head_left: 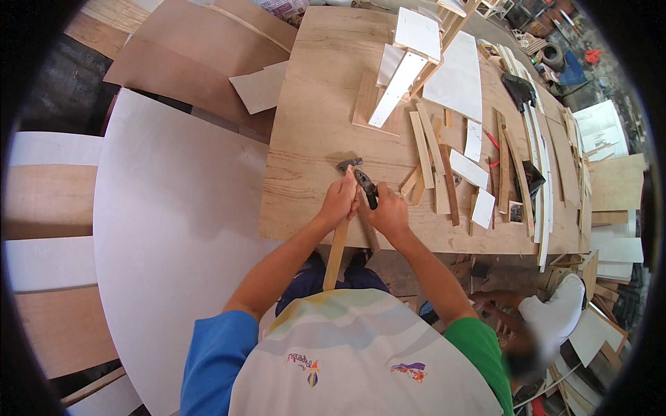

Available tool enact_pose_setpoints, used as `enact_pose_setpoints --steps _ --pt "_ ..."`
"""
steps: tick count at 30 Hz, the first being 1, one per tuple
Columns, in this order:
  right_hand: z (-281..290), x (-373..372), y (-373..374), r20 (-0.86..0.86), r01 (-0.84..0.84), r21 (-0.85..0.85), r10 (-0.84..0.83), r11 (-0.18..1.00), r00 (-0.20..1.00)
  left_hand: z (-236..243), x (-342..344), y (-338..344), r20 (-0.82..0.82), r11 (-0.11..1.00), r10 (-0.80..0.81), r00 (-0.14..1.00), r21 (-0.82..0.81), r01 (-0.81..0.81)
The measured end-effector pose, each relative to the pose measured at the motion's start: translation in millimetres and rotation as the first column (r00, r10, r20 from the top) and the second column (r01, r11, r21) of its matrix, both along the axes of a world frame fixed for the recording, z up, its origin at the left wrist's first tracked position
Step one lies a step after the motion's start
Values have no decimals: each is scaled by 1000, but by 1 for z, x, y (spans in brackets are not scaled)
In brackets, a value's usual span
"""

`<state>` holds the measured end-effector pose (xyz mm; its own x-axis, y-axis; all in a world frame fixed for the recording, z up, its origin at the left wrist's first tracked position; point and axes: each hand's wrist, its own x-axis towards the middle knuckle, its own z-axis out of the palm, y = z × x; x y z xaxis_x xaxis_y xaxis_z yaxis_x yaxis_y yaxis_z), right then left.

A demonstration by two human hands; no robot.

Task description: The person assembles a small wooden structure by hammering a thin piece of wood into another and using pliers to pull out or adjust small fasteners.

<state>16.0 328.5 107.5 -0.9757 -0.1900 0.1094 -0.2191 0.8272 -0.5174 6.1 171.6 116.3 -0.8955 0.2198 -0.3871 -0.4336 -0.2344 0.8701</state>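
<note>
It was a carpentry workshop: sawn wooden strips [421, 149] littered the right of a plywood worktop [305, 139], with a hammer [349, 164] and pliers [364, 183] nearer.

Free: L side of the light-brown plywood counter [298, 149], bare from L edge to the left hand [338, 199] & up to far L corner. Blocked: black metal hammer head [349, 164] just beyond that hand; black-jawed pliers [363, 184] in the right hand [390, 213], little gap btwn hands. Tall white-faced wooden frame [397, 90] stands twd far edge, flat white rectangular panel [458, 80] just R. Further R, pale & brown wooden strips [423, 147] lie scattered w/ narrow gaps; long thin white strips [544, 173] line R edge.
</note>
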Motion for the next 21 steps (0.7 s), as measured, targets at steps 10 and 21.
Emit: enact_pose_setpoints --steps 10,21 --pt "-3 -4 -9 -39 9 23 -8 1000 999 -4 -4 -4 85 994 26 996 103 -35" --pt "-10 -10 -9 -23 -25 16 25 1000 999 -16 -7 -6 136 988 80 988 119 -96"
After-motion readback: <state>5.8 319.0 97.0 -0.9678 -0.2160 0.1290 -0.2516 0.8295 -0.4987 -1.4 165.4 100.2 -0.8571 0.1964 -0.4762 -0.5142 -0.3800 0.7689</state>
